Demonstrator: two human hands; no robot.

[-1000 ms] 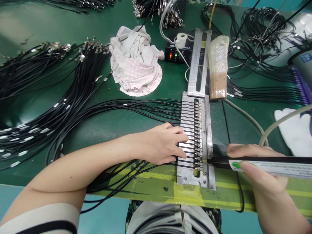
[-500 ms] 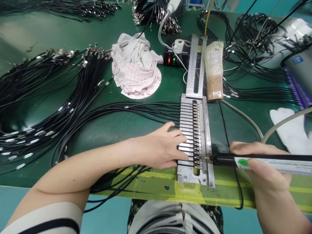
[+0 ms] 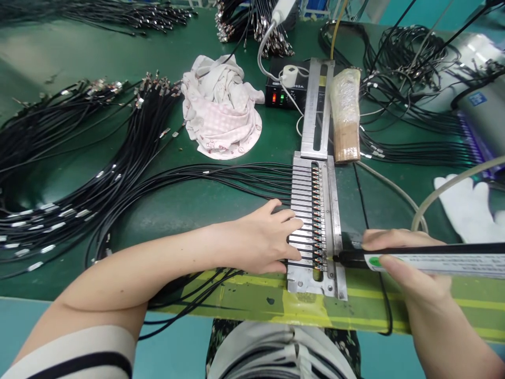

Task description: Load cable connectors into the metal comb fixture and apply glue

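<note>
A metal cable fixture [image 3: 340,279] lies near the table's front edge, with several black cables [image 3: 252,176] side by side in its slots. Their stripped, coppery ends line up along the right part of it. My left hand [image 3: 260,239] rests on the lower cables and the fixture's left side, fingers spread. Between thumb and fingers, my right hand [image 3: 414,268] grips a black pen-shaped tool [image 3: 355,259] with a white label and green dot. The thin tip points left at the lower cable ends; I cannot tell whether it touches them.
Cable bundles [image 3: 130,131] cover the table's left. A crumpled pink-white cloth [image 3: 224,110] and a black control box [image 3: 276,95] lie behind. A wrapped block [image 3: 347,116] lies beside the slotted metal bar [image 3: 313,116]. A white glove [image 3: 461,205] and a beige hose [image 3: 453,189] are at right.
My right hand has shifted left with the pen-shaped tool, bringing its tip slightly further over the fixture. My left hand stays on the cables.
</note>
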